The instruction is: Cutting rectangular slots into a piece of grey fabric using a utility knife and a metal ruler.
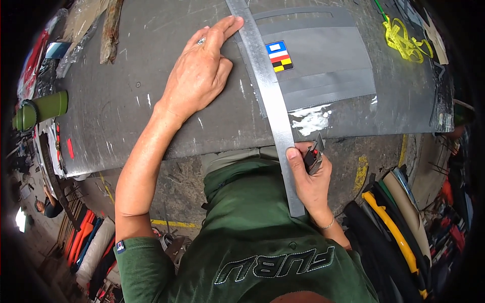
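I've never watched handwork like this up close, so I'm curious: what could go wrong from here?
The metal ruler overhangs the table toward the green shirt, so a bump might shift it. The left hand has its fingertips at the ruler's edge, so the ruler could pivot. The right hand holds a pointed, cutter-like tool while also touching the ruler, so a slip might nick a finger.

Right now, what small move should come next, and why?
Perhaps slide the left hand onto the metal ruler: the fingertips are only at its edge, while the right hand grips its near end, beyond the table, along with a dark tool.
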`<state>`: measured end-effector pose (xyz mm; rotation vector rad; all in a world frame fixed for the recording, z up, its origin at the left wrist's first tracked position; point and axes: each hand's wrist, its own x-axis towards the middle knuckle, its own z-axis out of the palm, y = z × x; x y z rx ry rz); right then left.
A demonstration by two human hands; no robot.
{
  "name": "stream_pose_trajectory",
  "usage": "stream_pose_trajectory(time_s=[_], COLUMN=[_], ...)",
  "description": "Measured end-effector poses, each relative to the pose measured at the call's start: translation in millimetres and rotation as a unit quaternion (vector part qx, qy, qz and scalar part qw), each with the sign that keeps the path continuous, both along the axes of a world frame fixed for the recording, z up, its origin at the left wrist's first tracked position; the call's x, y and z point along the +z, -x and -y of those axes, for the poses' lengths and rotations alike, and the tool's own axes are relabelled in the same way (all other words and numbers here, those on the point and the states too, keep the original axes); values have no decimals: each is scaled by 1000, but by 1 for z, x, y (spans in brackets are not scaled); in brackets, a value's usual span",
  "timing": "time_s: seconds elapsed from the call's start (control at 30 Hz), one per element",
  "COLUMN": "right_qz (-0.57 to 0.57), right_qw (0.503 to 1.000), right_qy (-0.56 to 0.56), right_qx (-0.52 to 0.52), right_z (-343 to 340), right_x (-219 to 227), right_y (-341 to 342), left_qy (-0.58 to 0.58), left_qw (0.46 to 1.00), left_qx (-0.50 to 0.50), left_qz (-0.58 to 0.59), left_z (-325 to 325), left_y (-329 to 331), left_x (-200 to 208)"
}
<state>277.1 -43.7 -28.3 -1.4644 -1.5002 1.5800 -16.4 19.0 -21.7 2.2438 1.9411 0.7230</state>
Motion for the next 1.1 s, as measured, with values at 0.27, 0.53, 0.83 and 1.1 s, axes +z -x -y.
stream_pose_trajectory(time_s=[0.27,0.53,0.83,1.1], right_qz=[2,-3,-17,-20], right_qw=[1000,1000,999,1000], right_qy=[3,14,25,16], right_qx=[-3,-8,-12,-14], right_z=[-1,0,0,0], right_x=[1,1,1,1], right_y=[0,1,0,2], left_qy=[0,5,16,11], left_qw=[1000,1000,1000,1000], left_qx=[4,-4,-3,-4], left_qz=[-6,-11,-26,-18], left_z=[0,-2,-2,-3], left_y=[-1,0,-5,-4], left_x=[-1,-1,-1,-1])
